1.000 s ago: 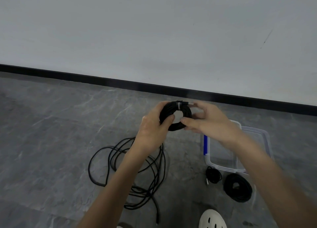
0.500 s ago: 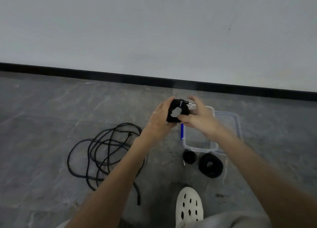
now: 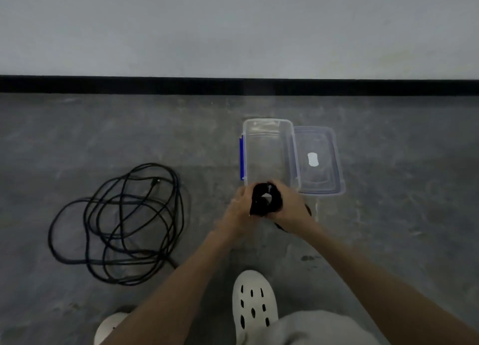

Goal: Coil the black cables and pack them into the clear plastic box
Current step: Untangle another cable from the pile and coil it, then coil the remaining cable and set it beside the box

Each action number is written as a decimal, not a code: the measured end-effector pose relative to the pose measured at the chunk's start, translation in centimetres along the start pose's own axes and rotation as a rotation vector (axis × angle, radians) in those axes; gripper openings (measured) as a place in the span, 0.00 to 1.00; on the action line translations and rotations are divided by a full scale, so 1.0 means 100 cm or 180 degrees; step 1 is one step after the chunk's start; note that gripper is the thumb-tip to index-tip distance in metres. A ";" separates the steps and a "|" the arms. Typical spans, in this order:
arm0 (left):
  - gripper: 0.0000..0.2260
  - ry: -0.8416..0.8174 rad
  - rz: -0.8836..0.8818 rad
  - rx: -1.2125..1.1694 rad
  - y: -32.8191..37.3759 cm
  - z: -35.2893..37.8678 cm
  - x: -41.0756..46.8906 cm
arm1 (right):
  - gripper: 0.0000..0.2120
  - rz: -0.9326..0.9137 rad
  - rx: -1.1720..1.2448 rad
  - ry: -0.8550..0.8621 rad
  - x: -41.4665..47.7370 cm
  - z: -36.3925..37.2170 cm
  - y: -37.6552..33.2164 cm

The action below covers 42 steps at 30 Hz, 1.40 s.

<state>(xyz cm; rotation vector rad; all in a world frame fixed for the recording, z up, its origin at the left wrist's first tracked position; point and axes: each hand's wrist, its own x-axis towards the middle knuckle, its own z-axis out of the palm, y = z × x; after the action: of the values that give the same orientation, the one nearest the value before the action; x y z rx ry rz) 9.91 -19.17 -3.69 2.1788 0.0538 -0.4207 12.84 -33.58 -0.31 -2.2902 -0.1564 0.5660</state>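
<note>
Clear plastic box (image 3: 267,121) stands open on the grey floor (image 3: 388,228), with a blue latch (image 3: 241,158) on its left side. The floor shows through its clear base. Its lid (image 3: 328,178) lies flat, touching the box's right side, and carries a white label (image 3: 312,159) too blurred to read.

Coiled black cable (image 3: 261,207) is held at the box's near end, outside it. Left hand (image 3: 239,210) grasps its left side with curled fingers, and right hand (image 3: 290,207) grasps its right side. A strap on the coil bears small pale lettering, illegible.

Another black coil (image 3: 281,226) lies mostly hidden beneath the right wrist. Loose black cable (image 3: 119,223) lies tangled well to the left. White perforated clogs (image 3: 255,303) are in the foreground.
</note>
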 end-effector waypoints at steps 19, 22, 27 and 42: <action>0.25 -0.0411 -0.0527 0.0739 -0.107 0.105 -0.020 | 0.29 0.0674 -0.0296 -0.0377 -0.006 0.123 0.120; 0.25 -0.0334 -0.0599 0.0675 -0.108 0.110 -0.014 | 0.33 0.0819 -0.0386 -0.0450 0.000 0.126 0.125; 0.25 -0.0311 -0.0571 0.0676 -0.111 0.112 -0.010 | 0.35 0.0895 -0.0524 -0.0590 0.001 0.122 0.122; 0.19 0.0529 -0.0016 0.1580 -0.115 0.022 -0.043 | 0.15 -0.0427 -0.2282 -0.0580 0.025 0.088 0.022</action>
<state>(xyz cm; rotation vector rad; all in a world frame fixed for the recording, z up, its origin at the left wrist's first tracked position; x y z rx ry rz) 3.08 -13.48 -12.42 2.7007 0.0500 -0.2728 11.06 -28.74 -8.14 -2.8750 -0.6921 0.7306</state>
